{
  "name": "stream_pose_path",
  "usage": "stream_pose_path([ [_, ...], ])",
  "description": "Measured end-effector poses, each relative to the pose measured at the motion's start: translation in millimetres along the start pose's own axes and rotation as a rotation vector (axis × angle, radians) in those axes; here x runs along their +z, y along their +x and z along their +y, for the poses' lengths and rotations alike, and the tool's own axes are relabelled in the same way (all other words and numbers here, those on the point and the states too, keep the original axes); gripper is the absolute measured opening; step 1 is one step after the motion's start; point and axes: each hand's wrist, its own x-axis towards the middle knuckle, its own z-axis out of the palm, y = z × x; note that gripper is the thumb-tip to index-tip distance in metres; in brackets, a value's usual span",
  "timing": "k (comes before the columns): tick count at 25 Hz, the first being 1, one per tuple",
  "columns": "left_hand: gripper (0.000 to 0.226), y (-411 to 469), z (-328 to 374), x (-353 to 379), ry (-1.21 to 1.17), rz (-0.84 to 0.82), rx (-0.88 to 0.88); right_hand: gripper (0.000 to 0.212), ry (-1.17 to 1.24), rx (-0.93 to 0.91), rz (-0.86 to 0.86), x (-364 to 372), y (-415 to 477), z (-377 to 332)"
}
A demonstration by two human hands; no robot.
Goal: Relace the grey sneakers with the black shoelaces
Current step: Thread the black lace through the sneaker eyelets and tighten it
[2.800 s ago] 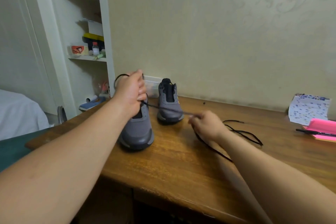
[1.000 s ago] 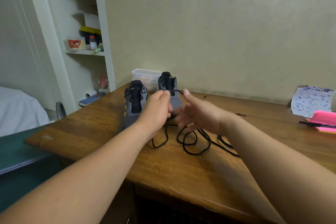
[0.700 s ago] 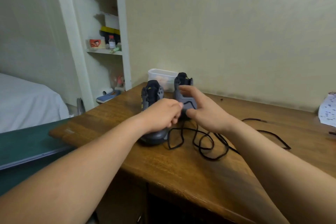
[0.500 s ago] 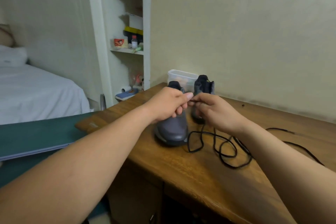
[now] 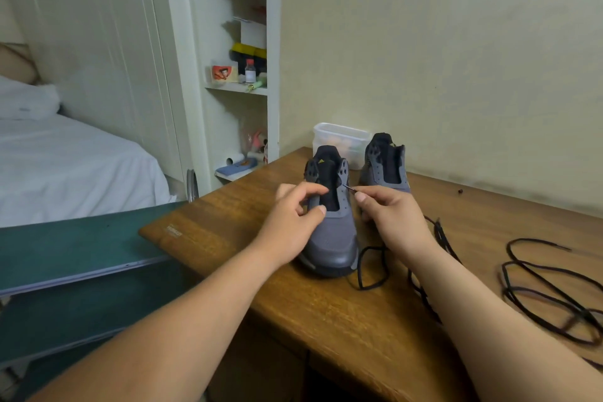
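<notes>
On the wooden desk (image 5: pixel 326 320) stand two grey sneakers, toes toward the person. The near sneaker (image 5: pixel 332 238) sits between both hands; the far sneaker (image 5: pixel 385 166) stands just behind it, beside a clear plastic tub (image 5: pixel 339 137) holding something pale orange, too blurred to name. The left hand (image 5: pixel 290 225) curls thumb and forefinger round the near sneaker's left eyelet flap. The right hand (image 5: pixel 391 219) pinches the tip of a black shoelace (image 5: pixel 372 268) at a right-side eyelet. A second shoelace (image 5: pixel 548 284) lies looped farther right.
</notes>
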Motion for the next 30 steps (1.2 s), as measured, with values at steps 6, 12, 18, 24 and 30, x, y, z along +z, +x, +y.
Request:
stream_pose_path([
  [6, 0.031, -3, -12, 4, 0.004, 0.044, 0.075, 0.012, 0.010, -0.075, 0.036, -3, 1, 5],
  [12, 0.028, -6, -11, 9, 0.000, 0.176, 0.190, 0.010, -0.097, -0.274, 0.066, 33, -9, -17],
  [18, 0.026, -9, 24, 9, -0.523, 0.169, -0.030, 0.008, -0.327, -0.474, 0.113, 52, -9, -36],
  [24, 0.026, 17, 2, -38, -1.090, 0.347, -0.353, 0.032, -0.404, -0.192, -0.005, 12, 1, -33],
  [30, 0.019, -2, -29, -20, -0.162, 0.111, -0.140, 0.012, -0.564, -0.259, -0.130, 20, 19, -41],
])
